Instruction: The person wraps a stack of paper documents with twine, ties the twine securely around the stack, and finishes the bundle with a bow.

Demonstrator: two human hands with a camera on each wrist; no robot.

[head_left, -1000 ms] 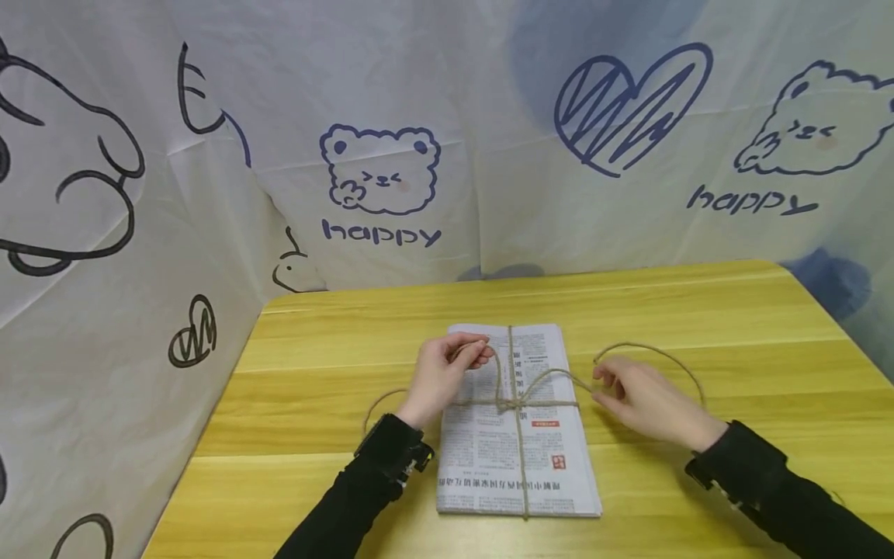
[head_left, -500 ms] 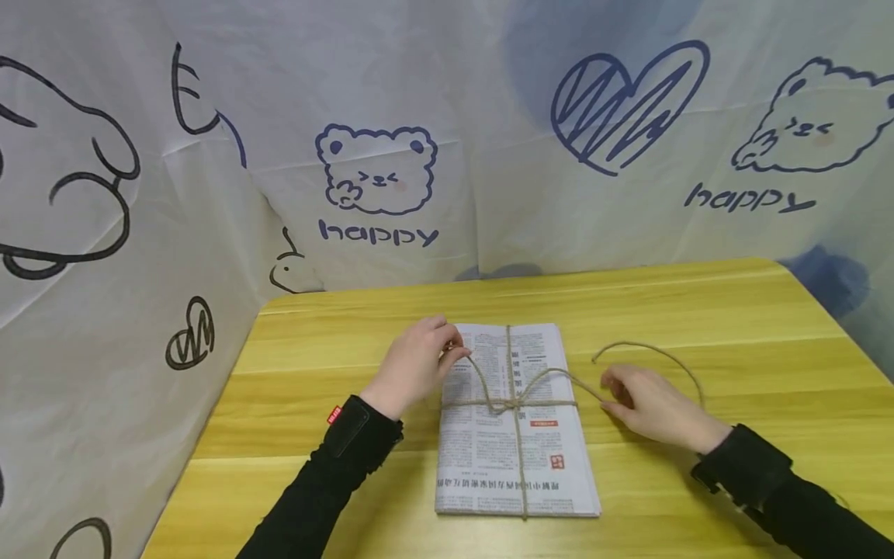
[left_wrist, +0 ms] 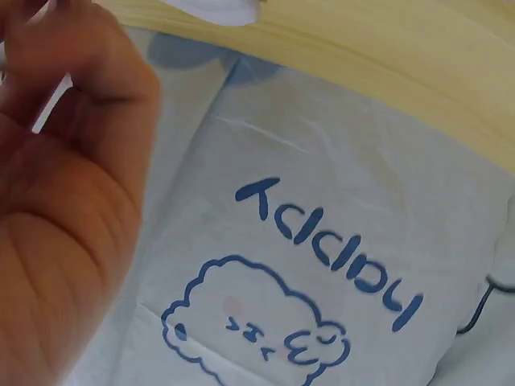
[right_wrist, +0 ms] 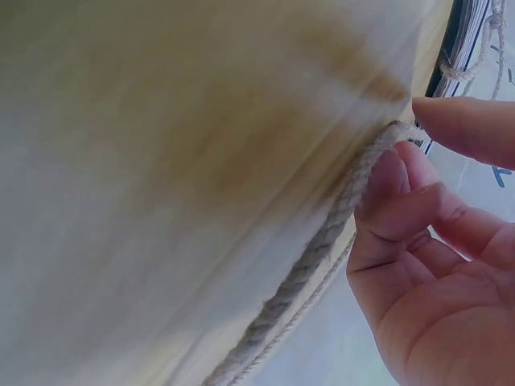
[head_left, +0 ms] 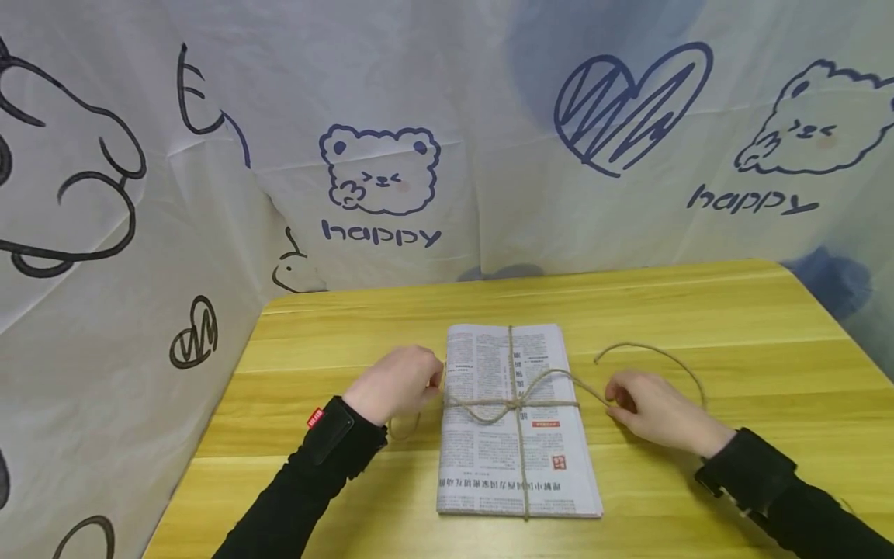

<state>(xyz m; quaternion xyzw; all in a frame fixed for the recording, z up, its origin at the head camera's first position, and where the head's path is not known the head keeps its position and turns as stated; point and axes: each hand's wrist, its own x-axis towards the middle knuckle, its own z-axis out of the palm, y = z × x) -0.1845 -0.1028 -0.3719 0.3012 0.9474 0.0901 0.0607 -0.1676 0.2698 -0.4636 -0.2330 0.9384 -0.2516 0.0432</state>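
A flat stack of folded newspapers point(head_left: 482, 473) lies on the table, bound crosswise with brown twine point(head_left: 517, 403) that meets in a knot near the middle. At the stack's left edge, my left hand point(head_left: 400, 380) pinches one twine end with curled fingers; its fingertips are mostly hidden. A short tail of twine point(head_left: 405, 429) hangs under that hand. Beyond the right edge, my right hand point(head_left: 656, 409) holds the other end between thumb and fingers. The right wrist view shows this twine point(right_wrist: 314, 253) running past the curled fingers point(right_wrist: 394, 213).
The yellow wood-grain table point(head_left: 335, 334) reaches back to a white cloth point(head_left: 489, 178) with drawn bears, hearts and lettering. A loose curve of twine point(head_left: 663, 353) lies on the table behind my right hand.
My left hand has moved left and down off the stack, drawing its twine end from raised to low across the paper. My right hand has shifted slightly right, still holding its end.
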